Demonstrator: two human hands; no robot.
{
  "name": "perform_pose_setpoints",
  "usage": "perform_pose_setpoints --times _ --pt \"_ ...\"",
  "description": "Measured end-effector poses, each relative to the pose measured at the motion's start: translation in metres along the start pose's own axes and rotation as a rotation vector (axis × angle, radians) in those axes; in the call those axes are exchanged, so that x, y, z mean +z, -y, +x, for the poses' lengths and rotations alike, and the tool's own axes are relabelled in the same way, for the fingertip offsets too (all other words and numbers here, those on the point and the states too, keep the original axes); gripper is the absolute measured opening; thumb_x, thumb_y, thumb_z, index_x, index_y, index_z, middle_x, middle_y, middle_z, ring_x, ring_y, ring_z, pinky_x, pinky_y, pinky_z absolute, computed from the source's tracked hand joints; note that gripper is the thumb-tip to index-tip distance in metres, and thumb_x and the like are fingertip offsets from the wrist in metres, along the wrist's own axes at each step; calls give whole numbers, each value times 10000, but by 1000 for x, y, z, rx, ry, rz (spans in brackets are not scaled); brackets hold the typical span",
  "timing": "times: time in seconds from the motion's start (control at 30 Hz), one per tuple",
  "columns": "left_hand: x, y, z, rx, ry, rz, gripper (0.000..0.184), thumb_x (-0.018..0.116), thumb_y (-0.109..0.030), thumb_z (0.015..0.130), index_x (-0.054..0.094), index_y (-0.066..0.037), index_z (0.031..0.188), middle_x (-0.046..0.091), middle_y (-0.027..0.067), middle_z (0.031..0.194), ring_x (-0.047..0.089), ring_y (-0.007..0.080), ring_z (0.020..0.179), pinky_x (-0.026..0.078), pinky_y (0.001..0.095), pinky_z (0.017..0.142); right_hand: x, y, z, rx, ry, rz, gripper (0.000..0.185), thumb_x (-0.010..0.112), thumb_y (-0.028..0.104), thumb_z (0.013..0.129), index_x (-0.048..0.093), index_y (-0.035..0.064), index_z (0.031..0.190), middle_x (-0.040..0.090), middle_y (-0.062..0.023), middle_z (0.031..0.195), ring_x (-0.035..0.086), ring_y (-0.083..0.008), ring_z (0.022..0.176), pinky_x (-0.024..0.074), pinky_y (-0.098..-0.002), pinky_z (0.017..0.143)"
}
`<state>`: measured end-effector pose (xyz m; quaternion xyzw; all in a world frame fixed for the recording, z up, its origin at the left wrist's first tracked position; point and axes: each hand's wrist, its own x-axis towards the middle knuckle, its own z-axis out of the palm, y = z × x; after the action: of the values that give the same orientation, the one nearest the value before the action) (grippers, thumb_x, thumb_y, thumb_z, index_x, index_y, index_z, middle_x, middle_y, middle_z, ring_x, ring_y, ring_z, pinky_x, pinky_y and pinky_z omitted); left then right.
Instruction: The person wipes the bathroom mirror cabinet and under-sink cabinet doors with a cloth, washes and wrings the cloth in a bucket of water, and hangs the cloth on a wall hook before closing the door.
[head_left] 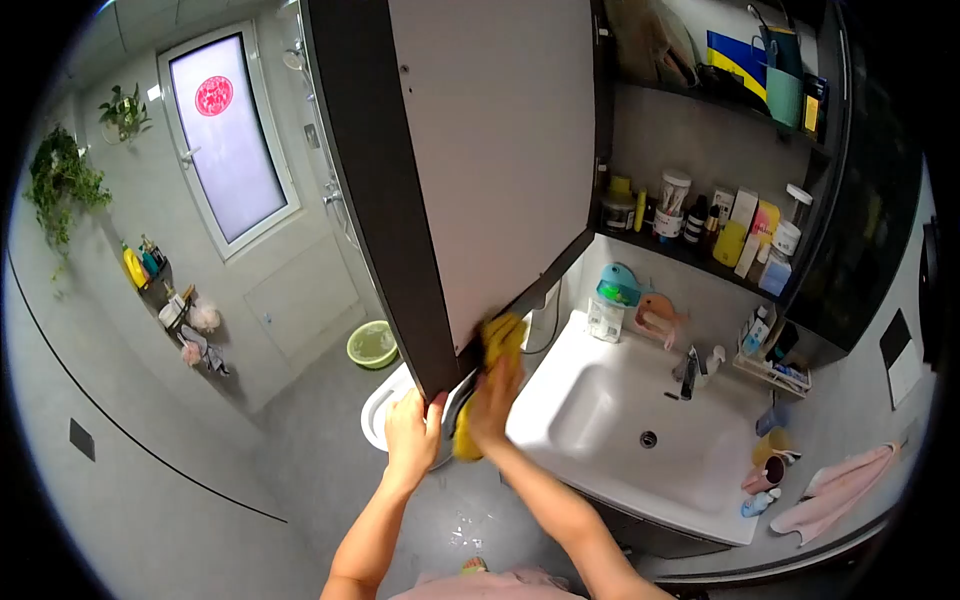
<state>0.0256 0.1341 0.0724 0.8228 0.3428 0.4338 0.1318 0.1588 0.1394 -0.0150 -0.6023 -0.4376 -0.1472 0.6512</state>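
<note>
An open cabinet door [495, 160] with a pale inner panel and dark frame stands in front of me. My left hand [408, 432] is closed round its lower corner, with the thumb on the dark edge. In my right hand [490, 400] is a yellow cloth [503, 338], bunched and slightly blurred. Part of the cloth presses against the door's bottom edge, and another part hangs below my palm. Some of my right fingers are hidden by the cloth.
The open cabinet's lower shelf [690, 252] holds several bottles and boxes. Below it is a white washbasin [610, 440] with a faucet [688, 374]. A toilet [378, 412] and green basin [372, 344] stand behind the door. A pink towel [835, 490] hangs at right.
</note>
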Motion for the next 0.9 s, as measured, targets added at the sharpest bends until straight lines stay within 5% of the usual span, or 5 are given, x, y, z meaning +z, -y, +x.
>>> perform_pose_setpoints --times 0.1,0.27,0.33,0.5,0.9 --pt "-2 -5 0 5 -7 -68 164 555 -205 940 620 -62 983 640 133 813 561 337 721 366 399 688 -2 7 -36 -282 27 112 532 526 79 894 352 -41 1383 251 -319 1477 274 -490 1345 225 -566 1096" --pt "-5 -5 -1 -46 45 -50 179 541 -192 941 607 -61 1045 643 156 839 569 371 754 389 425 699 -3 -41 31 -99 -19 -51 527 442 82 976 275 -45 1459 242 -270 1522 200 -446 1414 165 -501 1158" --pt "-6 -5 1 -67 70 -45 174 535 -203 949 601 -60 1023 631 154 832 563 371 746 387 425 696 -12 -42 84 221 -45 -17 525 426 85 990 264 -4 1482 245 -252 1522 232 -414 1407 181 -458 1167" --pt "-9 -8 -2 -65 124 -65 174 528 -211 955 594 -57 1000 627 145 835 563 358 750 385 423 706 -29 -67 130 128 -135 72 510 424 60 990 295 28 1483 304 -218 1481 300 -377 1375 233 -415 1151" --pt "-3 11 -5 17 92 -184 223 431 -157 984 570 -42 1115 638 217 892 561 429 792 406 470 730 -13 36 -63 -176 64 226 444 526 53 900 502 3 1341 318 -310 1455 361 -496 1291 273 -561 1081"
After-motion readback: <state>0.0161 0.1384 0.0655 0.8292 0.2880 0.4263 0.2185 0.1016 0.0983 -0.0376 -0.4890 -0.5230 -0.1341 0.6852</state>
